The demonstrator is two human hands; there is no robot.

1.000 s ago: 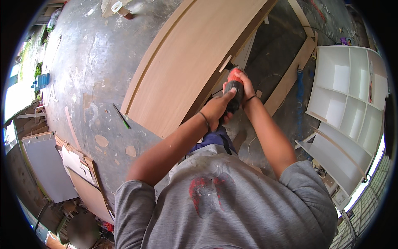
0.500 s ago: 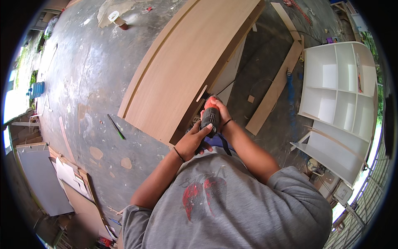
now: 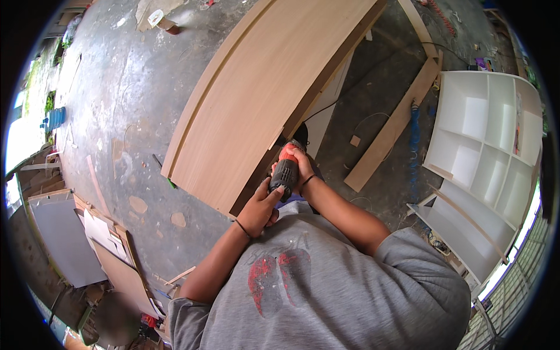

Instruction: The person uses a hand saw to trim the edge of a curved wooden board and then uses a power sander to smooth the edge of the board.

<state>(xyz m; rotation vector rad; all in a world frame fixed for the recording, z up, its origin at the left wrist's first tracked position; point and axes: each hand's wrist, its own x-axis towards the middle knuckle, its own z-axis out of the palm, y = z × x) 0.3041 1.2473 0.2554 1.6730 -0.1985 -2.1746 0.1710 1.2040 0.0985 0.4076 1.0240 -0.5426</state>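
Observation:
I grip a red and black angle grinder (image 3: 284, 174) in both hands, close in front of my body. My right hand (image 3: 301, 164) is wrapped round its red front part. My left hand (image 3: 257, 209) closes on the black rear end. The grinder's head is at the near right edge of a long light-brown wooden panel piece (image 3: 251, 111). Its disc is mostly hidden there, so I cannot tell whether it touches the wood. A dark foot (image 3: 301, 135) shows just beyond the tool.
A white shelf unit (image 3: 461, 111) stands at the right. Wooden strips (image 3: 392, 125) lie on the floor, beside a blue coiled hose (image 3: 415, 137) and a small wood square (image 3: 355, 140). Sheets of board (image 3: 64, 236) lean at the lower left. A white-rimmed cup (image 3: 156, 18) lies far left.
The grinder has shifted slightly left and nearer to me, and its pale disc, seen edge-on before, is now mostly hidden. Both hands keep their hold. The whole view has shifted a little.

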